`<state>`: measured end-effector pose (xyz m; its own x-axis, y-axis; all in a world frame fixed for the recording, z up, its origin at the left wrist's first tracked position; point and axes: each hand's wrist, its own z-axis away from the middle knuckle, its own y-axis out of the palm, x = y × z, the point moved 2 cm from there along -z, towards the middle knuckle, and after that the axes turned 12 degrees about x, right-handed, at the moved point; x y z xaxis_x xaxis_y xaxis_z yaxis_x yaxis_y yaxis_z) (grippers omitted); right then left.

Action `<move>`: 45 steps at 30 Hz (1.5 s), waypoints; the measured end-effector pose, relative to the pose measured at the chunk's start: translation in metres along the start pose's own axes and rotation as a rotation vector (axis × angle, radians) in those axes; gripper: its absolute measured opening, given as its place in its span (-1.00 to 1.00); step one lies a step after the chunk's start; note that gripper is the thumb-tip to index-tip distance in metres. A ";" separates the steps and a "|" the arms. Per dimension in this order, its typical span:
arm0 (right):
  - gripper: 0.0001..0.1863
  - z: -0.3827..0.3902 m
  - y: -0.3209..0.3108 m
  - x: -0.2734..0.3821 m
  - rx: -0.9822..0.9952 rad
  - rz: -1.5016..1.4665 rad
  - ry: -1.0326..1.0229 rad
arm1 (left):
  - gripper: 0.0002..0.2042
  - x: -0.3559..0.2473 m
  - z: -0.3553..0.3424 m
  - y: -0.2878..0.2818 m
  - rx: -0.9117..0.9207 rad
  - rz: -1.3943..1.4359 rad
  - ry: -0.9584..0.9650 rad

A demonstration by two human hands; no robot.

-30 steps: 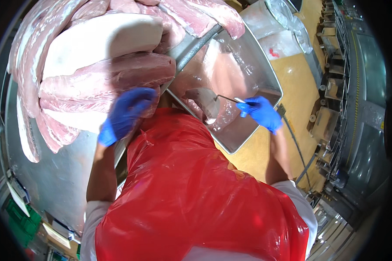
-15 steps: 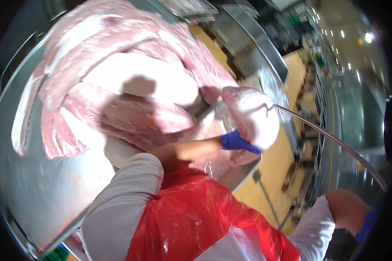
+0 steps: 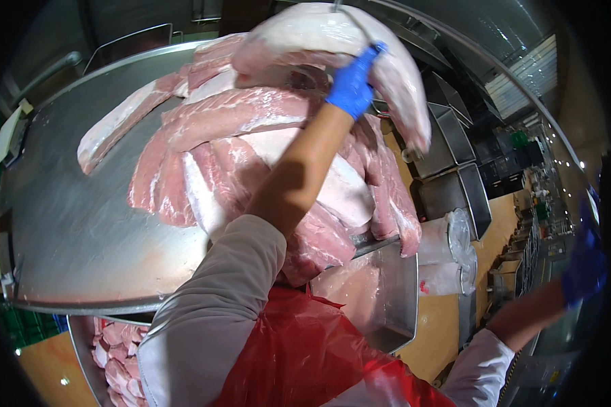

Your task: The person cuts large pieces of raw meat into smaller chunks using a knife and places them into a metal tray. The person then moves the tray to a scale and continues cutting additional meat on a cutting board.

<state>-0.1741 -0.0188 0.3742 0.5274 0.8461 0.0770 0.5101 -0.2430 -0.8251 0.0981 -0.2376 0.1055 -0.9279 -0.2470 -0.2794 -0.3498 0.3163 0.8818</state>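
Loin [image 3: 299,34] is arching crosswise beyond the fingers of the nearer left hand [image 3: 352,88]; whether they're gripping, I can't make out

Meat slab [image 3: 305,34] over piled cuts [image 3: 244,119]

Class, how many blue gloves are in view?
2: one on the left hand, by the raised meat; one on the right hand, dim near the picture's right edge. None appears hidden.
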 end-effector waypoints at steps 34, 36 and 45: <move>-0.89 0.631 0.421 0.046 -0.054 -0.426 1.812 | -0.72 0.067 0.197 -0.050 0.320 -1.737 -0.603; -0.89 0.621 0.421 0.009 -0.207 -0.244 1.666 | -0.73 0.072 0.197 -0.037 0.349 -1.812 -0.619; -0.86 0.642 0.526 -0.166 -0.251 -0.041 1.644 | -0.73 0.036 0.252 -0.009 0.138 -1.931 -0.743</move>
<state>-0.4301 0.0175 -0.4318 0.5342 -0.4770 0.6979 0.5445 -0.4373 -0.7157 0.0351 -0.0188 -0.0077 0.7101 0.0512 -0.7022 -0.6938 0.2211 -0.6854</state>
